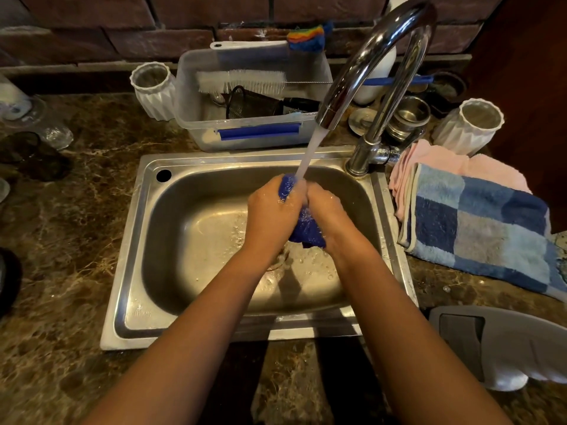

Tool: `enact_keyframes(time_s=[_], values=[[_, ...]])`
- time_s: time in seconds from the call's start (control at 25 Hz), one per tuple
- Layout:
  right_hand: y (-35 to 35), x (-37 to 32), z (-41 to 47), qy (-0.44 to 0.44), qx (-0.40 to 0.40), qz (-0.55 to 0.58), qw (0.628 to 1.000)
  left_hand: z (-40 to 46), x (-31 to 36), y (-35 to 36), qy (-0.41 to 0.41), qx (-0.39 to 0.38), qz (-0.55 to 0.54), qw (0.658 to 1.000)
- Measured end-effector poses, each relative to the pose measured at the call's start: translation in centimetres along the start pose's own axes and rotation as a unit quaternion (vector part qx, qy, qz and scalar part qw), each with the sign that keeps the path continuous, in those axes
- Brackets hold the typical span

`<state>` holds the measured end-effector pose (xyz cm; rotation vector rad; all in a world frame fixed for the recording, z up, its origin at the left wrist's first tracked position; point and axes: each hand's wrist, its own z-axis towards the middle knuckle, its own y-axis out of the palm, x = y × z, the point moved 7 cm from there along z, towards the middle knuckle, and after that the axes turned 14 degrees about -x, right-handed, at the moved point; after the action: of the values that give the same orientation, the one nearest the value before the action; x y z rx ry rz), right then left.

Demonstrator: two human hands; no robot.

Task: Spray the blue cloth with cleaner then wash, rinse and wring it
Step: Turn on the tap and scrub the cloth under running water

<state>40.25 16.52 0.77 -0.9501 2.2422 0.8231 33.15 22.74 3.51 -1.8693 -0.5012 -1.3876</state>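
Note:
The wet blue cloth [306, 230] is bunched between both hands over the steel sink [153, 240]. My left hand [271, 210] grips its upper part, and a blue end sticks out above the fingers. My right hand [325, 210] grips it from the other side, with the lower end hanging below the palms. Water runs from the chrome tap [368, 56] in a stream [310, 151] that lands on the cloth and my fingers. Foamy water pools around the drain, which is mostly hidden by my wrists.
A clear plastic tub [245, 130] with brushes stands behind the sink. White ribbed cups sit at the back left [153, 90] and right [469, 127]. A blue checked towel [478, 225] and a pink cloth [435, 164] lie on the right counter. A grey object [503, 345] lies at the front right.

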Motion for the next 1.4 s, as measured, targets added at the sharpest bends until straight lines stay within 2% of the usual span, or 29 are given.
enact_keyframes(time_s=[0.12, 0.16, 0.24, 0.32, 0.36, 0.52, 0.64, 0.72, 0.8, 1.0, 1.08, 1.16, 1.28, 1.4], values=[[0.2, 1.1, 0.7, -0.084, -0.06, 0.182, 0.978, 0.4, -1.0, -1.1, 0.001, -0.002, -0.101, 0.995], [0.3, 1.2, 0.8, -0.116, -0.068, 0.225, 0.965, 0.4, -1.1, -1.4, 0.016, 0.004, -0.103, 0.995], [0.3, 1.1, 0.9, -0.148, -0.073, 0.269, 0.949, -0.2, -0.3, -1.3, 0.075, 0.016, -0.005, 0.997], [0.7, 1.0, 0.9, -0.135, -0.079, 0.274, 0.949, -0.8, 1.0, -0.1, 0.137, 0.007, 0.084, 0.987], [1.3, 0.9, 0.9, -0.127, -0.081, 0.265, 0.952, -0.8, 1.3, 0.3, 0.14, 0.003, 0.086, 0.986], [1.7, 0.7, 1.1, -0.151, -0.024, 0.15, 0.977, -0.3, 1.0, 0.9, 0.092, -0.001, -0.02, 0.996], [0.6, 0.4, 0.5, -0.182, 0.036, 0.044, 0.982, -0.2, 0.9, 0.8, 0.053, 0.031, -0.027, 0.998], [0.1, -0.3, -0.2, -0.218, 0.078, -0.061, 0.971, -0.1, 0.5, 0.6, 0.014, 0.038, -0.041, 0.998], [0.3, -0.8, -0.8, -0.217, 0.113, -0.111, 0.963, 0.3, -0.1, 0.5, -0.04, 0.036, -0.089, 0.995], [0.7, -2.3, -1.5, -0.255, 0.132, -0.296, 0.911, 1.0, -1.4, 1.0, -0.153, 0.034, -0.174, 0.972], [0.5, -2.2, -1.4, -0.263, 0.118, -0.305, 0.907, 0.7, -1.0, 1.0, -0.123, 0.034, -0.193, 0.973], [0.3, -2.3, -1.7, -0.284, 0.095, -0.285, 0.911, 0.2, -0.4, 1.1, -0.039, 0.006, -0.175, 0.984], [0.1, -2.0, -1.2, -0.247, 0.045, -0.223, 0.942, -1.0, 0.2, 1.7, 0.058, -0.034, -0.082, 0.994], [0.2, -1.6, -0.4, -0.211, 0.06, -0.209, 0.953, -1.8, 0.0, 1.9, 0.092, 0.018, 0.024, 0.995]])
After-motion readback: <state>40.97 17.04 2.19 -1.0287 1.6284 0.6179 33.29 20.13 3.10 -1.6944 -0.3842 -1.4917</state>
